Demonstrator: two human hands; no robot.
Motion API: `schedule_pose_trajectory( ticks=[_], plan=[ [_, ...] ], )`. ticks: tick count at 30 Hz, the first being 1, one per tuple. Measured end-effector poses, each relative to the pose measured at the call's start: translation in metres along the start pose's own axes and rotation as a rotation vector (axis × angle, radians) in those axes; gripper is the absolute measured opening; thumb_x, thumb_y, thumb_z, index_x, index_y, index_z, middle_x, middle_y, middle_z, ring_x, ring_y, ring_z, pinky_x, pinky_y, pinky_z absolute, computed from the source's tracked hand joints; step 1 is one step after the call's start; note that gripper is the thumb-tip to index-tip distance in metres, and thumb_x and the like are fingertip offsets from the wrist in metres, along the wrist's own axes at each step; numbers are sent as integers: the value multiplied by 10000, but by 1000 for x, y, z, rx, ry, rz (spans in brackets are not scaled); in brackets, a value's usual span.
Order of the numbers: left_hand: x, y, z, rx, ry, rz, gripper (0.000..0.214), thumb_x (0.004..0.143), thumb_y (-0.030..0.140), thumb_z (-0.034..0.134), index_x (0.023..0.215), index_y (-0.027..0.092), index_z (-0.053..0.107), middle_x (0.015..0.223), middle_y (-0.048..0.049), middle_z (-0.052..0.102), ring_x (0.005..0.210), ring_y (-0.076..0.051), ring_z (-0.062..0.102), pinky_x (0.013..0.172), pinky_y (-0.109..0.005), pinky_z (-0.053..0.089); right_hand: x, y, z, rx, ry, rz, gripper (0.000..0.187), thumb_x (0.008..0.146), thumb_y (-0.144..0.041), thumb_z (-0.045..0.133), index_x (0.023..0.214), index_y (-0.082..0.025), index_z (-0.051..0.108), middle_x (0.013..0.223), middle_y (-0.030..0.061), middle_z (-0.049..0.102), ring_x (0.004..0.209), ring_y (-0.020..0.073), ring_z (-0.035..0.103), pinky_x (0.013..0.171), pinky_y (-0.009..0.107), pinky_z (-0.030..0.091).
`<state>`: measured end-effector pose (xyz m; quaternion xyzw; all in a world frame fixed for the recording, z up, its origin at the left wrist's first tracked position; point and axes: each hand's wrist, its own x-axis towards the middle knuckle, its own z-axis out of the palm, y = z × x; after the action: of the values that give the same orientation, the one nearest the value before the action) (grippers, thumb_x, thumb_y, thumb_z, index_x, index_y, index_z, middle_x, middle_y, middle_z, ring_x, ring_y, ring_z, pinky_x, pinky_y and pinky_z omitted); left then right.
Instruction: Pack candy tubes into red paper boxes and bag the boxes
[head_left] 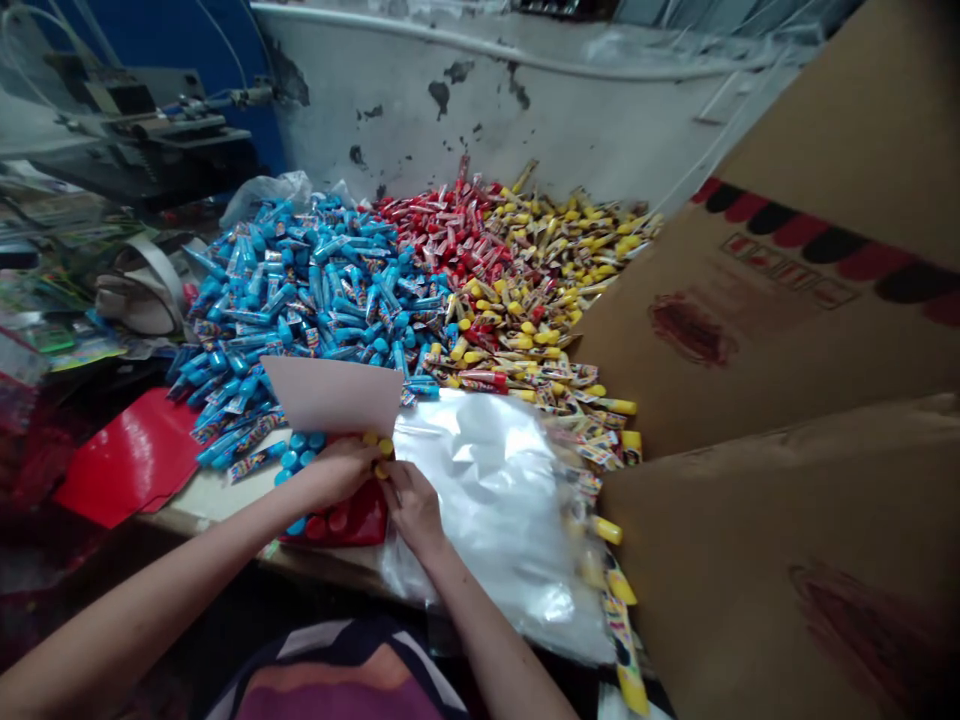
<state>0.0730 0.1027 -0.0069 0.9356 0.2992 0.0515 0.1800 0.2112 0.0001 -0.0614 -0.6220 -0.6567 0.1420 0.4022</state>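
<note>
A red box (360,520) with its white flap (334,395) standing up lies at the table's front edge. Blue-capped tubes (300,450) fill its left side, and red caps (328,522) show near its front. Over the box's right side, my left hand (343,470) has its fingers closed at several yellow-capped tubes (379,444). My right hand (414,508) meets it there, fingertips pinched at a yellow cap (381,469). The tube bodies below these caps are hidden by the hands and the box.
Piles of blue tubes (322,280), red tubes (450,225) and yellow tubes (570,240) cover the back of the table. Clear plastic bags (495,500) lie right of the box, a red sheet (131,460) left. Large cardboard cartons (765,420) stand at right; a machine (142,130) is back left.
</note>
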Motion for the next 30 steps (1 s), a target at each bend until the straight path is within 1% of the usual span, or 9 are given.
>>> schedule_pose_trajectory(
  ticks=[4,7,11,14,16,19,23,27,30],
  plan=[
    [-10,-3,9,-66,128,-70,209,868,130,458,865,173,663,943,-84,653,883,-214,599,809,-323,488,20,12,-22,49,-31,10,226,925,-298,528,1109,-240,644,1010,46,666,820,162,629,767,270,526],
    [-11,-1,16,-48,217,-87,234,873,149,472,820,184,697,1021,-96,636,954,-231,584,859,-358,495,66,49,-58,-53,58,118,264,916,-280,510,1144,-216,629,974,50,673,699,149,598,721,271,522],
    [-16,6,17,-40,310,-115,231,879,191,513,989,231,712,1102,-94,614,1027,-248,578,894,-378,506,155,118,-98,-463,73,252,385,897,-153,411,1247,-169,570,1156,126,611,1043,221,567,926,337,450],
    [-24,11,15,-79,380,-142,265,892,226,522,1111,258,668,1091,-88,604,1004,-226,596,857,-334,529,205,156,-102,-538,-8,250,530,783,-55,503,1295,-184,545,1209,131,567,1090,237,531,950,331,410],
    [-29,13,13,-96,415,-162,257,901,231,513,1113,251,658,1055,-87,604,967,-213,610,818,-307,542,221,170,-97,-575,-83,236,565,737,-16,532,1263,-219,576,1153,110,581,1029,224,543,905,304,414],
    [-34,14,6,-99,453,-167,231,918,242,487,1067,239,663,1034,-91,602,938,-206,623,787,-291,549,228,178,-94,-619,-149,196,498,769,-24,521,1218,-224,603,1062,102,592,986,217,531,865,285,406],
    [-37,15,-4,-125,470,-157,233,937,252,451,1026,232,665,1021,-96,611,921,-203,625,769,-287,549,218,171,-107,-632,-174,99,366,822,-83,513,1150,-193,632,1044,110,589,991,224,519,875,294,402],
    [-35,22,-11,-188,471,-132,222,935,246,455,1030,233,656,996,-91,617,912,-203,612,769,-302,541,192,141,-121,-602,-198,-8,341,820,-113,542,1130,-217,639,1047,86,615,1002,222,546,896,312,424],
    [-28,34,-20,-247,470,-101,236,936,233,443,1060,222,643,1016,-96,609,951,-212,593,804,-320,529,158,104,-129,-409,-37,-45,307,848,-190,542,1145,-205,617,1080,90,628,1021,224,573,913,346,449]
  ],
)
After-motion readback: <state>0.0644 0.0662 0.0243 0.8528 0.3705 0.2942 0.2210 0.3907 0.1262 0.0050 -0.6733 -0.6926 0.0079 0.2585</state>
